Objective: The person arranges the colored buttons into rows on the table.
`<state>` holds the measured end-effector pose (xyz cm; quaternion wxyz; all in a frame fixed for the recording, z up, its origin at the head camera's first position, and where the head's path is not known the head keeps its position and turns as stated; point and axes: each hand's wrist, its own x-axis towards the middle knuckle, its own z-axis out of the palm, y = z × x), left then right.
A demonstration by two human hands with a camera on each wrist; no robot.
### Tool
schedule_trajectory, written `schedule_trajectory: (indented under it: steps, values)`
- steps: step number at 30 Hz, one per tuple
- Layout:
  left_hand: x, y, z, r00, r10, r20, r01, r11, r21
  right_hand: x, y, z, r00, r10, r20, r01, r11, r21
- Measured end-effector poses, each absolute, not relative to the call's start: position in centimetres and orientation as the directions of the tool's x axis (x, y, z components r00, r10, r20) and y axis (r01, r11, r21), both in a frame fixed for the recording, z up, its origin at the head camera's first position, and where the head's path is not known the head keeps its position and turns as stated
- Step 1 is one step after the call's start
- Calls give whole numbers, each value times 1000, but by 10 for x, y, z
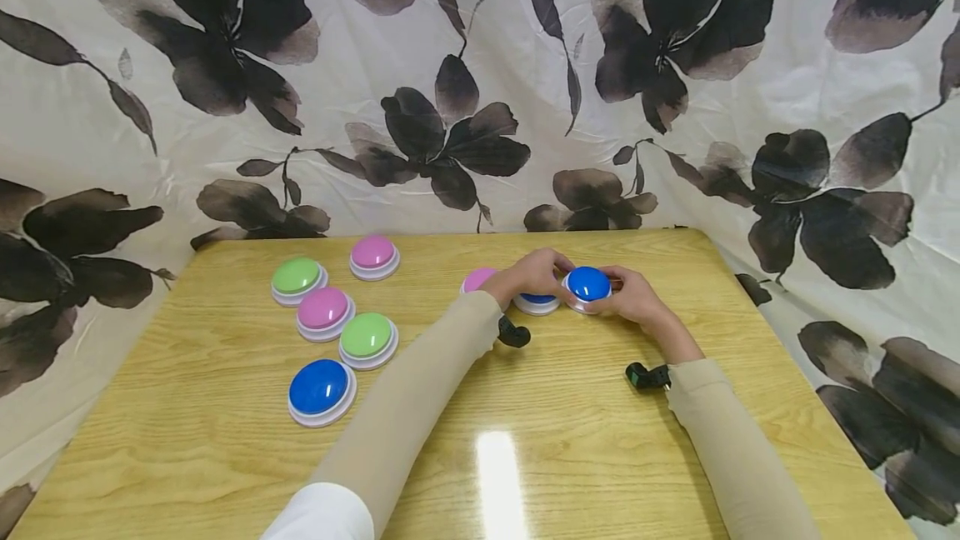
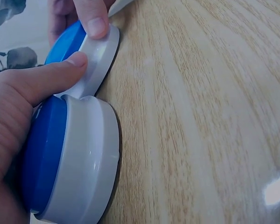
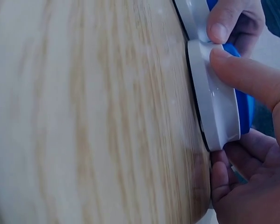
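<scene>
On the right part of the table, a blue round push button (image 1: pixel 588 283) with a white base sits between both hands. My right hand (image 1: pixel 633 298) grips its right side, the thumb on the white base (image 3: pixel 214 100) and the fingers curled round the far edge. From the left, my left hand (image 1: pixel 534 275) holds the same button, its thumb (image 2: pixel 65 74) pressed on the white rim. Under the left hand is a second blue button (image 1: pixel 538 300), right against the first and partly hidden. Beyond it, a pink button (image 1: pixel 478 278) shows partly behind the left wrist.
Left on the wooden table (image 1: pixel 570 440) stand a green button (image 1: pixel 296 276), two pink buttons (image 1: pixel 373 253) (image 1: pixel 322 308), another green button (image 1: pixel 366 336) and a blue one (image 1: pixel 318 387). A flowered cloth (image 1: pixel 555 148) hangs behind the table's back edge.
</scene>
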<state>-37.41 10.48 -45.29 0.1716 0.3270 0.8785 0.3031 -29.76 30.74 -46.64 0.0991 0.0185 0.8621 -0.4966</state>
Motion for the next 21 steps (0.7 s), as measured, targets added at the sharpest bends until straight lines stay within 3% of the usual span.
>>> schedule_trajectory:
  steps: [11,21]
  values:
    - [-379,93,-445,-713,694,-95,487,589,646,-299,307,-457,-976,-121,-184,91,539,-837]
    - [-385,40,-408,-736,677,0,492,535,687,-288,300,-394,-992,-128,-21,-51,534,-844]
